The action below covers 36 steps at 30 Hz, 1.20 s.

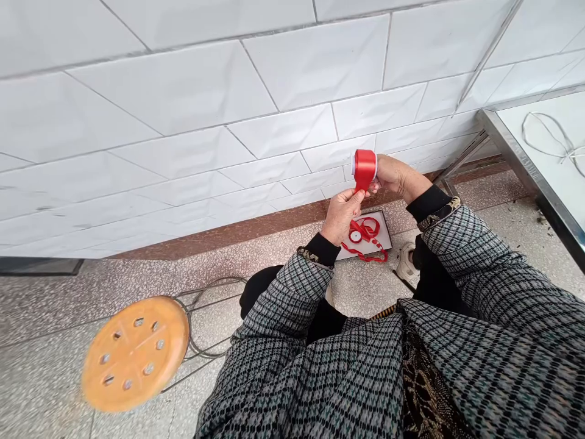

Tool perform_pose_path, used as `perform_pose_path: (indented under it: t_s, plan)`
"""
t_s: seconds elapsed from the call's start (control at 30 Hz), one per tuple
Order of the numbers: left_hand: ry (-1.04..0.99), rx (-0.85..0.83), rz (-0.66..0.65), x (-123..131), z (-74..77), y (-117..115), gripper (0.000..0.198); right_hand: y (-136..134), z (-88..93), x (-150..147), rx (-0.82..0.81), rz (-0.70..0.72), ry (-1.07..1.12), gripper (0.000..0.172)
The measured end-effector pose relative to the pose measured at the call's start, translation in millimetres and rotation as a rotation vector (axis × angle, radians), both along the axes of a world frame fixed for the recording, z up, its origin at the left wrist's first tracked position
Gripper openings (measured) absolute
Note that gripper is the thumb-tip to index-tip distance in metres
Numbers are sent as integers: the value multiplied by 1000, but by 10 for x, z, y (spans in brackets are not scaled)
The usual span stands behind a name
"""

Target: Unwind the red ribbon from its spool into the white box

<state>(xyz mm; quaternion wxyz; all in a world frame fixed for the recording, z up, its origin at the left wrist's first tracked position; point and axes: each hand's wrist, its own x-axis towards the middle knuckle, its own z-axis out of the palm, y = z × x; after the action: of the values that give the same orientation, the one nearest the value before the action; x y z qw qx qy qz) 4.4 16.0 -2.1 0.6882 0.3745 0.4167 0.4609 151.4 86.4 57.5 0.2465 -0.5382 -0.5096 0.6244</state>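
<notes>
A spool of wide red ribbon point(365, 163) with white rims is held up before the tiled wall. My right hand point(392, 175) grips the spool from its right side, with most of the fingers hidden behind it. Just below the spool, my left hand point(342, 213) pinches the ribbon's hanging end between thumb and fingers. On the floor beneath lies a shallow white box point(382, 227) with a dark edge. Inside it are loose loops of narrow red ribbon point(372, 228) and a small spool with a white centre point(355, 236).
An orange round stool point(137, 353) with a holed seat and metal legs stands at the left. At the right is a metal-edged table point(516, 152) with a thin cord point(551, 135) on it. White wall tiles point(297, 73) rise close in front.
</notes>
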Motion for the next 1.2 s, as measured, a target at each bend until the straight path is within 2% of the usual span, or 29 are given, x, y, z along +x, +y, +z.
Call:
perform_pose_path:
  t_s: [0.07,0.13,0.2,0.3,0.4,0.57,0.77,0.87,0.97,1.03,1.13,1.2]
  plan:
    - [54,5,87,-9,30,30,23,-24,-8,-8,-59,-3,45,27]
    - [91,17,132,-34,46,66,40,-42,-8,-12,-107,9,52,28]
    - [119,46,113,-82,53,98,62,-59,4,-11,-143,39,41,29]
    - [154,109,69,-174,63,126,78,-85,30,-4,-199,78,76,30]
    - [171,124,53,-240,73,136,80,-105,31,-5,-235,75,120,31]
    - [149,127,31,-266,92,153,79,-122,-36,-30,-277,34,226,14]
    - [76,7,6,-308,135,186,81,-161,-100,-63,-367,-31,248,14]
    - [65,-15,6,-298,106,190,80,-191,-97,-73,-337,-19,205,16]
    - [46,-41,16,-273,64,176,79,-196,-100,-59,-153,43,62,12]
    - [22,-34,1,-264,39,166,77,-185,-105,-30,126,48,-116,7]
    - [-14,-1,-44,-260,15,154,71,-168,-97,32,601,30,-412,28]
    - [-37,21,-73,-247,11,142,65,-164,-77,74,774,72,-572,35]
